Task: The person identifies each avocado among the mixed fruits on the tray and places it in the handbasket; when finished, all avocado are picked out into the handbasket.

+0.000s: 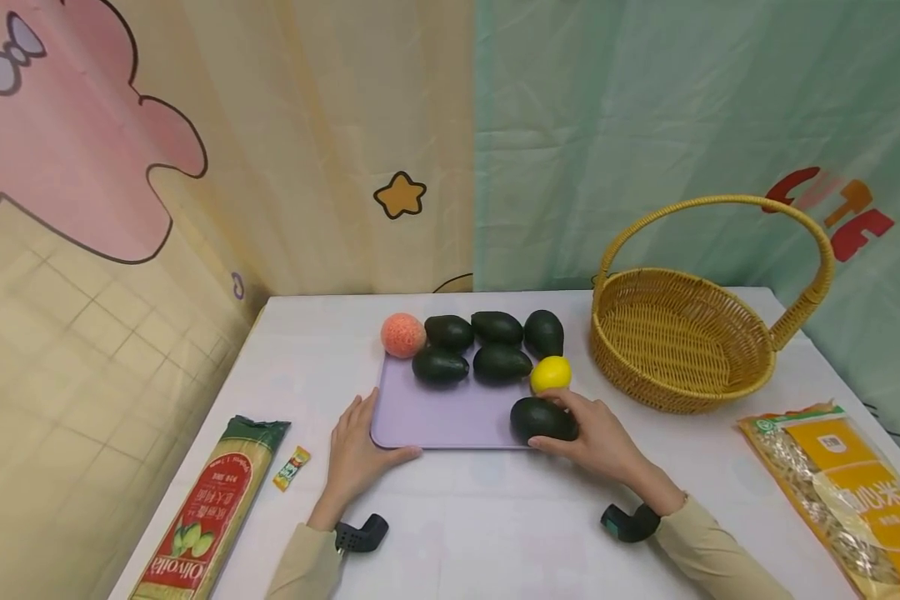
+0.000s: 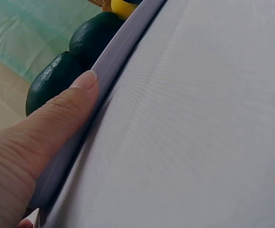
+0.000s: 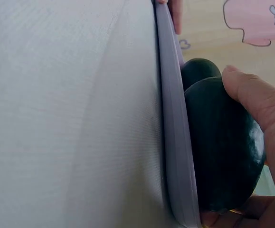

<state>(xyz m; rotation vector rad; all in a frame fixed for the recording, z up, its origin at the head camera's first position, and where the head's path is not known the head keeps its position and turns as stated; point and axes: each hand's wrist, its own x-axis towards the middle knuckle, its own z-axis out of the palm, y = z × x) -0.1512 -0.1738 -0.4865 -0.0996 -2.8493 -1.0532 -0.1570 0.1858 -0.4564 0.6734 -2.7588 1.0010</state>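
A lilac tray (image 1: 442, 421) lies on the white table with several dark green avocados (image 1: 438, 367) at its far side. Among them are a round, rough pinkish-orange fruit (image 1: 402, 336) at the far left corner and a yellow lemon (image 1: 551, 375) on the right. My right hand (image 1: 588, 433) holds an avocado (image 1: 543, 419) between thumb and fingers at the tray's near right corner; in the right wrist view this avocado (image 3: 222, 147) sits against the rim. At the near left corner, my left hand (image 1: 360, 450) touches the tray, thumb along the front rim, fingers extended along the left side.
A yellow woven basket (image 1: 682, 392) with a tall handle stands at the back right. On the right lies a bag of grain (image 1: 840, 492). A spaghetti pack (image 1: 213, 508) and a small wrapped candy (image 1: 292, 468) lie at the left. Curtains hang behind the table.
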